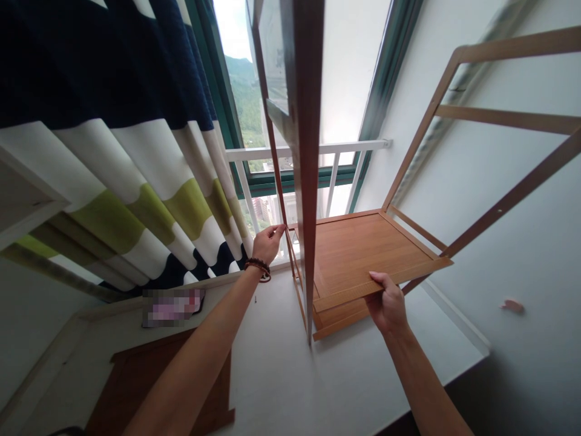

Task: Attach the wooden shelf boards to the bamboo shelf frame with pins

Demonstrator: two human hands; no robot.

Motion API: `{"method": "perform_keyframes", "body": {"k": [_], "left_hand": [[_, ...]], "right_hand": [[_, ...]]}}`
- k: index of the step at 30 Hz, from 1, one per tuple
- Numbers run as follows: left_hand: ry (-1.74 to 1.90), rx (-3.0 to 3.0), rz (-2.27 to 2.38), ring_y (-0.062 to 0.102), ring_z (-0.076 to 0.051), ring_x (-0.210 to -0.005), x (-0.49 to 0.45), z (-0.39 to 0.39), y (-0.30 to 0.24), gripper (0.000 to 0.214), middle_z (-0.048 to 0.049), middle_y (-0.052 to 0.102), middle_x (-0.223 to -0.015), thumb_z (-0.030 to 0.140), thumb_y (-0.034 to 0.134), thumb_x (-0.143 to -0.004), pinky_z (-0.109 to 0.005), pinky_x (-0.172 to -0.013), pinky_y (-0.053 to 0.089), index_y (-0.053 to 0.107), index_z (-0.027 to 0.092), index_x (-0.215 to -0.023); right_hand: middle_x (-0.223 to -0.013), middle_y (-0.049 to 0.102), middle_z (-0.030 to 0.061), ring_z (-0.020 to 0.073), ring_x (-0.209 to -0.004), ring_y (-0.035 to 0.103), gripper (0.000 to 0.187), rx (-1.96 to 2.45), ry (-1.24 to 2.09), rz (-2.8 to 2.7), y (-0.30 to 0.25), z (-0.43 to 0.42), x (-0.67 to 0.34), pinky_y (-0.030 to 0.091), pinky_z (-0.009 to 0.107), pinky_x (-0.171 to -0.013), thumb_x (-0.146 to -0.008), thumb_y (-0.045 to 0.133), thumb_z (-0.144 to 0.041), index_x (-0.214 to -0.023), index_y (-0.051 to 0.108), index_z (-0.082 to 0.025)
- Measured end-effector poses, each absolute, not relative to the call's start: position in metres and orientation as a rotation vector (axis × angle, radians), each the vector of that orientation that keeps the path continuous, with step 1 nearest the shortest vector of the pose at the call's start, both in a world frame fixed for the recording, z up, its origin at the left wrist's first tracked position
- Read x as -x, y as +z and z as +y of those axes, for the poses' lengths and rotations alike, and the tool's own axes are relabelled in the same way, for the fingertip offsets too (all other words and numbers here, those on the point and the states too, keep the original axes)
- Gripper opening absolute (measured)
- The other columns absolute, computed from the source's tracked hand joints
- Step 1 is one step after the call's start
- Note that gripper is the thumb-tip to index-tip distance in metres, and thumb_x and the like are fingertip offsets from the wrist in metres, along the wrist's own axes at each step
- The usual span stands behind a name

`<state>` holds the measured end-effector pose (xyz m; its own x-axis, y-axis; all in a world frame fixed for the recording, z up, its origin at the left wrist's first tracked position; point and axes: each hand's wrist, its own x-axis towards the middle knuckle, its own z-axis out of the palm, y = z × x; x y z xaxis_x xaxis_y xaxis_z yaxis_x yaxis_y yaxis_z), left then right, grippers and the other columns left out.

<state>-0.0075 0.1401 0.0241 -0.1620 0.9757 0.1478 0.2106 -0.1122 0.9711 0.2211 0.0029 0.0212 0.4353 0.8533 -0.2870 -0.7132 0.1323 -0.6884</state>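
A wooden shelf unit stands on the white ledge, with a left side frame, a right side frame and shelf boards between them. My right hand grips the front edge of the upper shelf board, thumb on top and fingers underneath. My left hand, a beaded bracelet at its wrist, reaches to the rear post of the left frame. Its fingertips are pinched against the post near the board's back corner; whatever is between them is too small to make out. Below the upper board a lower board shows in part.
A small screw lies on the white ledge. Left of it are a loose wooden panel and a phone-like blurred object. Striped curtains hang at left. Behind stand a white railing and a window.
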Motion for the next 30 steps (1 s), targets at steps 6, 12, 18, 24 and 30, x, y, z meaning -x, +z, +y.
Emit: {"method": "perform_keyframes", "body": {"k": [6, 12, 18, 24, 30], "left_hand": [[1.379, -1.559, 1.553, 0.042, -0.013, -0.051, 0.008, 0.141, 0.023, 0.032, 0.0021, 0.044, -0.045, 0.049, 0.056, -0.071, -0.025, -0.049, 0.029, 0.066, 0.019, -0.069], [1.335, -1.693, 1.629, 0.038, -0.013, -0.047, 0.007, 0.133, 0.024, 0.038, 0.0027, 0.041, -0.044, 0.053, 0.049, -0.075, -0.026, -0.048, 0.026, 0.068, 0.020, -0.073], [1.356, -1.619, 1.558, 0.043, -0.013, -0.049, 0.005, 0.136, 0.023, 0.040, 0.0027, 0.043, -0.046, 0.051, 0.056, -0.071, -0.025, -0.048, 0.029, 0.068, 0.018, -0.091], [1.301, -1.625, 1.576, 0.042, -0.012, -0.050, 0.010, 0.137, 0.026, 0.042, 0.0021, 0.043, -0.049, 0.054, 0.053, -0.072, -0.024, -0.047, 0.029, 0.068, 0.019, -0.088], [1.297, -1.651, 1.557, 0.032, -0.009, -0.044, 0.009, 0.136, 0.039, 0.047, 0.0052, 0.034, -0.046, 0.056, 0.057, -0.067, -0.023, -0.044, 0.024, 0.067, 0.018, -0.094]], "right_hand": [[-0.065, 0.062, -0.0046, 0.0100, -0.060, 0.060, 0.017, 0.877, 1.108, -0.206, 0.024, 0.001, -0.219, 0.052, 0.018, -0.056, -0.054, 0.068, -0.011, -0.067, 0.059, -0.015], [-0.066, 0.061, -0.0051, 0.0105, -0.062, 0.060, 0.018, 0.876, 1.088, -0.237, 0.024, -0.001, -0.219, 0.053, 0.019, -0.057, -0.054, 0.068, -0.011, -0.068, 0.058, -0.016], [-0.065, 0.061, -0.0055, 0.0101, -0.058, 0.059, 0.019, 0.884, 1.108, -0.220, 0.024, -0.001, -0.220, 0.053, 0.020, -0.056, -0.053, 0.069, -0.011, -0.069, 0.058, -0.016], [-0.064, 0.061, -0.0060, 0.0091, -0.059, 0.059, 0.019, 0.855, 1.105, -0.191, 0.023, 0.001, -0.220, 0.053, 0.019, -0.058, -0.053, 0.069, -0.010, -0.067, 0.058, -0.015], [-0.060, 0.058, -0.0059, 0.0086, -0.056, 0.057, 0.019, 0.861, 1.128, -0.190, 0.025, 0.001, -0.219, 0.053, 0.020, -0.057, -0.052, 0.070, -0.009, -0.066, 0.059, -0.015]]}}
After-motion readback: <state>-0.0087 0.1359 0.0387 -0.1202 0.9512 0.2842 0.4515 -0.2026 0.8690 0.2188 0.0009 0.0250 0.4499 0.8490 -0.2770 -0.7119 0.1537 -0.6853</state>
